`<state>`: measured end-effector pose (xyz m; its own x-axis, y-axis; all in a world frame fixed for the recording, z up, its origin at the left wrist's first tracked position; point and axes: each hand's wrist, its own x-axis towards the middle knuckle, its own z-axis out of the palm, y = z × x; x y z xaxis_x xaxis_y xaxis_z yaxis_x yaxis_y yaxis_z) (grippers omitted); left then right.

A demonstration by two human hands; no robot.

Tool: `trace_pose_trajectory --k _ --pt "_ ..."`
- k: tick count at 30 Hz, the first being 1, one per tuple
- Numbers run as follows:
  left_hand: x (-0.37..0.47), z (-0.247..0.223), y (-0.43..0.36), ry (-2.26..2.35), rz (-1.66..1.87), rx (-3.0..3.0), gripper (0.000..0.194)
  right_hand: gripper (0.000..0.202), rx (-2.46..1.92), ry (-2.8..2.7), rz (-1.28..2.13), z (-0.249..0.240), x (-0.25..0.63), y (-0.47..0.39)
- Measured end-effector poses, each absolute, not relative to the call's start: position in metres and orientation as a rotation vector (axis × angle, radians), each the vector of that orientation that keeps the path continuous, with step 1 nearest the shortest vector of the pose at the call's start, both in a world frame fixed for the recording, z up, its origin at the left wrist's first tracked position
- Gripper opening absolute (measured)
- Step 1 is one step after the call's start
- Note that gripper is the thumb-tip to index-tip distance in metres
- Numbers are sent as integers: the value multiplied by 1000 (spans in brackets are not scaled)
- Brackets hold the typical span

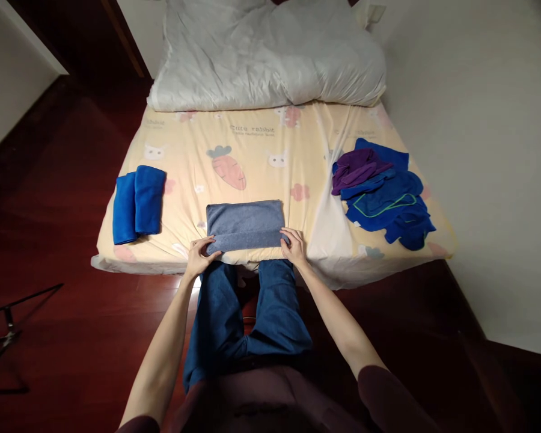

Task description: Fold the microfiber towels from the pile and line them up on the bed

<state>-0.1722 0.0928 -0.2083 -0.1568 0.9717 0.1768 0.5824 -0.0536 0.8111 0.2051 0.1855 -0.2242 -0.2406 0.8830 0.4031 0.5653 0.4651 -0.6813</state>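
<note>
Where the bed (180, 180) ends, hands (244, 248) grip cloth (246, 219).

1. Centre: flat bedsheet (256, 177) gives passage between the grey-blue cloth (246, 218) and the bulky white quilt (270, 60), which blocks the top.
2. Left of centre: a lane runs up to the folded blue cloths (149, 200).
3. Right of centre: another lane ends at the rumpled pile (383, 198).
4. Lower centre: left hand (201, 255) and right hand (294, 245) obstruct the near corners.
</note>
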Motion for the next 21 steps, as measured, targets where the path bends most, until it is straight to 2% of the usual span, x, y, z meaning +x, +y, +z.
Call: trace_pose_trajectory --k 4,8,14,19,21 --pt "-176 -216 93 1737 1112 1651 49 49 -1152 -2054 602 -222 213 185" --pt "-178 -223 94 1743 1153 1565 48 63 -1125 -2071 632 -221 214 186" --pt "-179 -221 95 1748 1197 1519 35 44 -1136 -1878 698 -225 212 192" --pt "-179 -226 97 1862 1249 1345 38 15 -1233 -1668 758 -239 214 199" --pt "-177 -227 99 1862 1285 1265 41 25 -1295 -1592 793 -245 215 201"
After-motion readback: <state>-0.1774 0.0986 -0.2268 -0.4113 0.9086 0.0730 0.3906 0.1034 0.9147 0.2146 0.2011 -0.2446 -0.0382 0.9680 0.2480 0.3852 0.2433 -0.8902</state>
